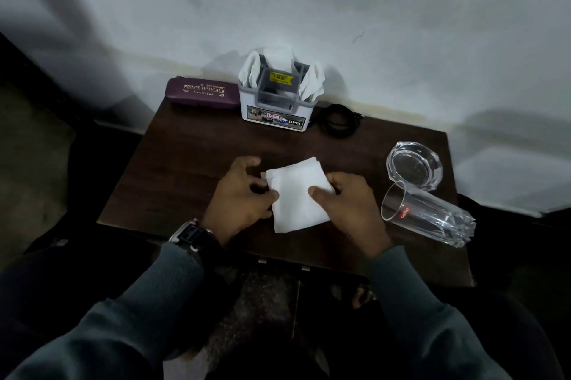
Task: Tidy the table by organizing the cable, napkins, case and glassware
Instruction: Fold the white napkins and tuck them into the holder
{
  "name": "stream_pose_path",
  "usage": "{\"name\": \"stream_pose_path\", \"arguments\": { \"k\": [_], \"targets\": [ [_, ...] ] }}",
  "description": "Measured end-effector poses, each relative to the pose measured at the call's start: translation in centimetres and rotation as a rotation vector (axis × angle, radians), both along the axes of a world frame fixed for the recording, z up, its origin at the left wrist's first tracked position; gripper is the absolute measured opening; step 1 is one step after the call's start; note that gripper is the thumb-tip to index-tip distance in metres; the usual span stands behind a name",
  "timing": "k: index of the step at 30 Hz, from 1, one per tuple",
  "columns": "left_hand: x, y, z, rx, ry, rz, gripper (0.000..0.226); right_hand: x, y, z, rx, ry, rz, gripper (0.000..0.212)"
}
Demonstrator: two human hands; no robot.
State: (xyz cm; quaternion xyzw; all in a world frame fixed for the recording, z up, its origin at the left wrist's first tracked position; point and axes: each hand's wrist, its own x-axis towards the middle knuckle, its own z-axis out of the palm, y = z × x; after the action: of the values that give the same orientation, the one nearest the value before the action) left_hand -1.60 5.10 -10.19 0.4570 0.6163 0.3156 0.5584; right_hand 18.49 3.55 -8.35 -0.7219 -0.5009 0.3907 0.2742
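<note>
A folded white napkin (295, 194) lies at the middle of the dark wooden table (185, 157). My left hand (242, 195) pinches its left edge, and my right hand (346, 203) grips its right edge with the thumb on top. At the back stands a white and grey holder (276, 92) with more napkins tucked in its side slots. A maroon spectacle case (202, 91) lies left of the holder. A coiled black cable (338, 120) sits right of it. A clear tumbler (428, 216) lies on its side at the right, behind it a glass ashtray (414, 165).
The table stands against a white wall (309, 2). Its front edge is close to my body, and its right edge runs just past the tumbler. Dark floor lies to the left and right of the table.
</note>
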Motion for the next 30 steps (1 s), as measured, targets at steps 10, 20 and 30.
{"name": "stream_pose_path", "arguments": {
  "k": [10,20,30],
  "targets": [
    [0.0,-0.4,0.7,0.166,0.344,-0.098,0.077,-1.6,-0.3,-0.1,-0.054,-0.426,0.057,0.046],
    [0.2,-0.6,0.5,0.174,0.363,-0.083,0.079,-2.4,0.4,-0.1,-0.072,0.112,0.006,0.060],
    [0.2,-0.6,0.7,0.168,0.348,-0.078,0.078,-2.4,0.4,0.5,-0.045,0.096,0.031,0.008]
  ]
}}
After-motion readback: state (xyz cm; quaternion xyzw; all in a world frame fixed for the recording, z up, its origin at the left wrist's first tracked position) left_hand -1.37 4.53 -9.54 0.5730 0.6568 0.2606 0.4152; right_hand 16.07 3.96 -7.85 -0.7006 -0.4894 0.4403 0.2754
